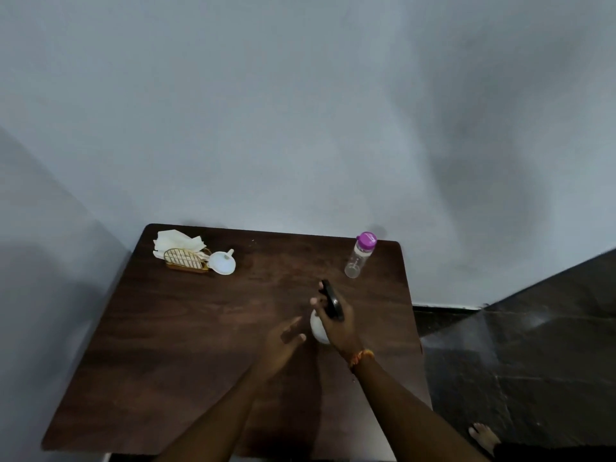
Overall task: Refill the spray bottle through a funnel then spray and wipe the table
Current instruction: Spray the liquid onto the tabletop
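While our right hand (335, 320) grips the spray bottle (319, 328) by its black head near the bench's (166, 345) right edge, our left hand (286, 338) hovers open just beside it; the funnel (222, 261) lies well apart toward the far left corner.

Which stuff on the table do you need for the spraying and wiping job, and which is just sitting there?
Needed: spray bottle held by the right hand, funnel, water bottle, napkins, table.

Just there: napkin holder.
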A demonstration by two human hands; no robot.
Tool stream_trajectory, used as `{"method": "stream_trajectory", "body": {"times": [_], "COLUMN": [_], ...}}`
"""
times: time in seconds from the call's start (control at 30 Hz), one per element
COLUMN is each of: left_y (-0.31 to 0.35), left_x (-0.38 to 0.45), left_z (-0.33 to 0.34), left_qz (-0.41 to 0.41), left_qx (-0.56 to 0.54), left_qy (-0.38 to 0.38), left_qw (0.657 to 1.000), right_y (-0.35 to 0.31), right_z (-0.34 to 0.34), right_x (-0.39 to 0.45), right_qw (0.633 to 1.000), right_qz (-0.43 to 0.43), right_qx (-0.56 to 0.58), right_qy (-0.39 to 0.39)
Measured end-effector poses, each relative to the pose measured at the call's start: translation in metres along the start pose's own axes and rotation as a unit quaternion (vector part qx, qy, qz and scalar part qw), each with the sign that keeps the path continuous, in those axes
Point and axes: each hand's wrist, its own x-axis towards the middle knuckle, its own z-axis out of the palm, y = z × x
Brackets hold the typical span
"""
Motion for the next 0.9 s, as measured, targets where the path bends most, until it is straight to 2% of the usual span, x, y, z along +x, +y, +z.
{"method": "stream_trajectory", "body": {"times": [0.07, 0.2, 0.37, 0.7, 0.8, 0.9], "left_y": [0.021, 0.048, 0.045, 0.042, 0.037, 0.028], "left_x": [0.009, 0.038, 0.085, 0.12, 0.12, 0.121], "left_z": [-0.006, -0.019, -0.031, -0.034, -0.036, -0.037], "left_qz": [0.024, 0.133, 0.115, 0.091, 0.08, 0.064], "left_qx": [0.007, 0.103, 0.164, 0.223, 0.235, 0.232], "left_qy": [0.009, 0.033, 0.045, 0.062, 0.039, 0.015], "left_qw": [1.0, 0.985, 0.979, 0.969, 0.968, 0.971], "right_y": [-0.009, -0.019, -0.019, 0.014, 0.029, 0.035], "right_z": [0.013, 0.036, 0.064, 0.123, 0.132, 0.133], "right_x": [0.028, 0.08, 0.125, 0.177, 0.173, 0.17], "right_qw": [1.0, 0.998, 0.998, 0.992, 0.993, 0.996], "right_qz": [-0.017, -0.035, -0.009, 0.009, 0.033, 0.037], "right_qx": [0.01, 0.039, 0.058, 0.09, 0.095, 0.043], "right_qy": [0.004, 0.021, 0.029, 0.084, 0.066, 0.062]}}
